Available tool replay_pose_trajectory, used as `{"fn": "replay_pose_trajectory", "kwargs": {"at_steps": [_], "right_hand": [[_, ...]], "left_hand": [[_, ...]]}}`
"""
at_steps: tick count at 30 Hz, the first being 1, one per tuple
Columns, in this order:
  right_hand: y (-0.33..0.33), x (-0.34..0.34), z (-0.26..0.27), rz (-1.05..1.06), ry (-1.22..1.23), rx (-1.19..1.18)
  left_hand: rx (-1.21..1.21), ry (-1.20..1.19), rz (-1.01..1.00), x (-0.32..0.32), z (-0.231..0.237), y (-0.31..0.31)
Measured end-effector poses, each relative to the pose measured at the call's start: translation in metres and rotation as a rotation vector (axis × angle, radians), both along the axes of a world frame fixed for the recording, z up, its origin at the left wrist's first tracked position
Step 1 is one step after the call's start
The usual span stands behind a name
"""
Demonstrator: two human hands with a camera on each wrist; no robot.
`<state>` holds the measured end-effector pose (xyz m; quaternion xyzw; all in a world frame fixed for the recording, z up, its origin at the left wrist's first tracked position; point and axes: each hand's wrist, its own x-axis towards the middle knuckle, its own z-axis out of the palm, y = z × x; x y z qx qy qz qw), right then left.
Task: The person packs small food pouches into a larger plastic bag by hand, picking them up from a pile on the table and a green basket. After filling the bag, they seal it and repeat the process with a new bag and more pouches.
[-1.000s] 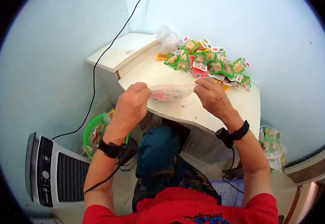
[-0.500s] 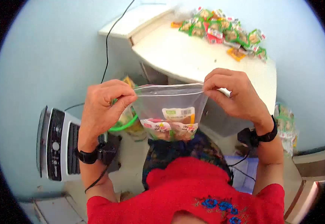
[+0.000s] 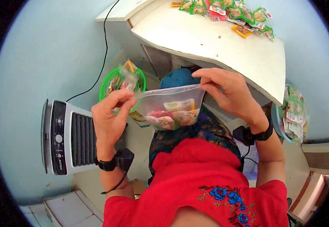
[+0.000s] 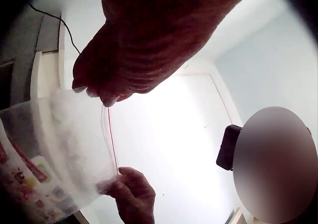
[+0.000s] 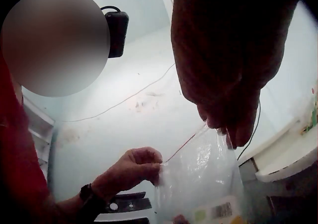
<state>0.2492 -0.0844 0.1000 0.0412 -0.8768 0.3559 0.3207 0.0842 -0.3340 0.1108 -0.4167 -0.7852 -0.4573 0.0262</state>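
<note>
Head view now: the clear bag (image 3: 168, 98) hangs above the lap (image 3: 213, 130), packets (image 3: 176, 118) low inside, left hand (image 3: 111, 117) pinching one top corner, right hand (image 3: 232, 92) the other, and an even, level pull along that edge looks best to hold it flat.

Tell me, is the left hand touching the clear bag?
Touching. The head view shows it: the left hand pinches the clear bag at a top corner, with no gap between them.
</note>
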Motion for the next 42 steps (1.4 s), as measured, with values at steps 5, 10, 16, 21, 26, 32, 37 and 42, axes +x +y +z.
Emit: {"fn": "replay_pose_trajectory", "kwargs": {"at_steps": [5,10,16,21,26,32,37,42], "right_hand": [[0.001,0.010,0.003,0.000,-0.091,-0.002],[-0.011,0.016,0.002,0.005,-0.102,-0.101],[-0.013,0.020,0.000,-0.008,-0.039,-0.075],[-0.018,0.022,0.000,-0.003,-0.043,-0.090],[-0.020,0.027,0.003,-0.010,-0.058,-0.087],[-0.020,0.032,0.003,0.003,-0.057,-0.151],[-0.031,0.024,0.002,0.071,-0.076,-0.077],[-0.039,0.019,0.002,0.052,-0.123,-0.076]], "left_hand": [[-0.025,0.011,-0.019,0.006,0.004,-0.012],[-0.028,0.013,-0.020,0.012,0.002,-0.022],[-0.040,0.191,-0.029,0.026,0.012,-0.013],[-0.110,0.470,-0.156,0.044,0.017,0.014],[-0.080,0.520,-0.252,0.048,0.005,0.039],[-0.066,0.467,-0.261,0.052,0.001,0.039],[-0.055,0.465,-0.298,0.057,-0.001,0.037],[-0.020,0.468,-0.329,0.059,-0.006,0.034]]}}
